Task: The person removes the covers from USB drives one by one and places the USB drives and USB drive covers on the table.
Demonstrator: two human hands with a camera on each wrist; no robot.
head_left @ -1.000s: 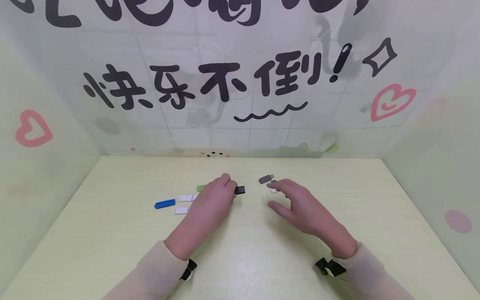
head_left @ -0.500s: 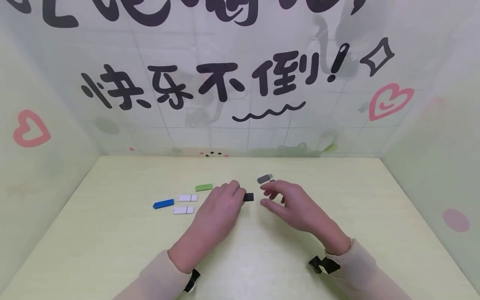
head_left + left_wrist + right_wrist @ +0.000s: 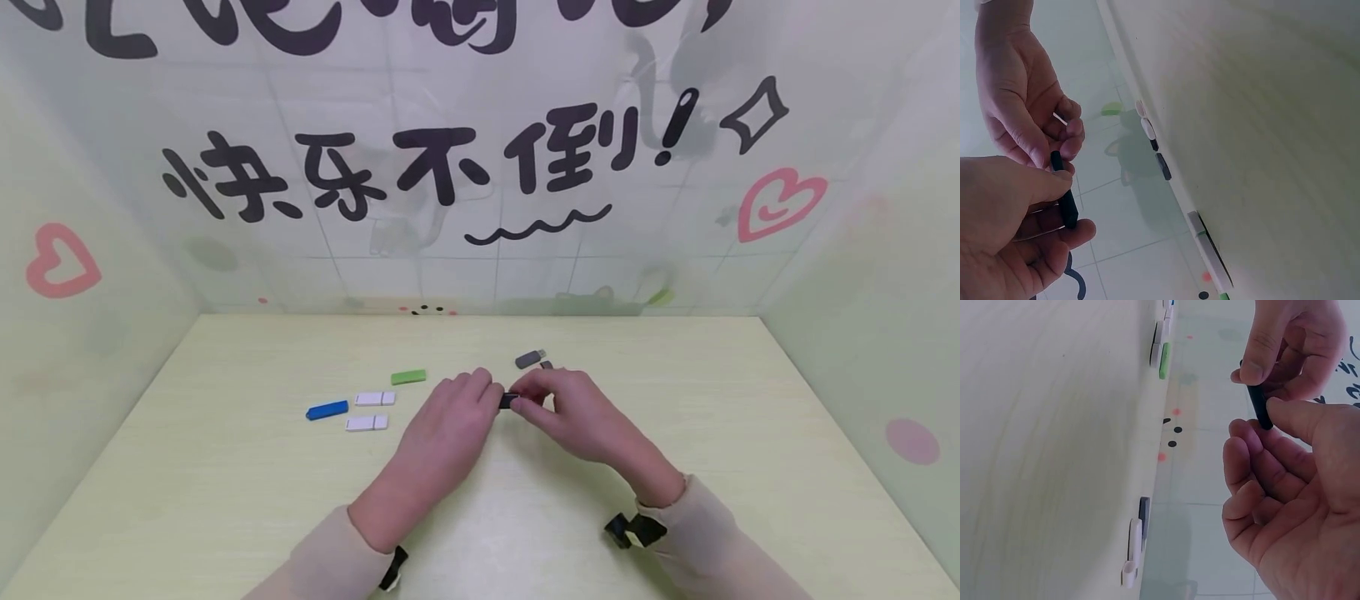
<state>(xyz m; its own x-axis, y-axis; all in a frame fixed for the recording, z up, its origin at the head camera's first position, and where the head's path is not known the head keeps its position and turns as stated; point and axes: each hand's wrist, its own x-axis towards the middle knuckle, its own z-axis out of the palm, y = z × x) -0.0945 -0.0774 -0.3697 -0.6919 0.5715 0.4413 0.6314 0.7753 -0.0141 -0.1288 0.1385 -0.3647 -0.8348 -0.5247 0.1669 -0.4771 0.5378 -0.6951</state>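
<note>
Between both hands, raised above the table, is a black USB stick. My left hand grips one end of it; in the left wrist view the thumb lies over the black stick and the fingers curl beneath. At the other end, the thumb and fingertips of my right hand pinch it, as the right wrist view shows with the stick between thumb and fingers. Whether its cap is on cannot be told. Beyond the right hand lies a grey USB stick, its metal plug bare.
Left of the hands lie a green USB stick, a blue one and two white ones, an upper white stick and a lower white stick. Another small white piece lies near the grey stick. A printed wall closes the back.
My left hand has carried the black USB stick to the right, away from the green and white sticks. My right hand has moved left, and its fingers now pinch the stick's free end.
</note>
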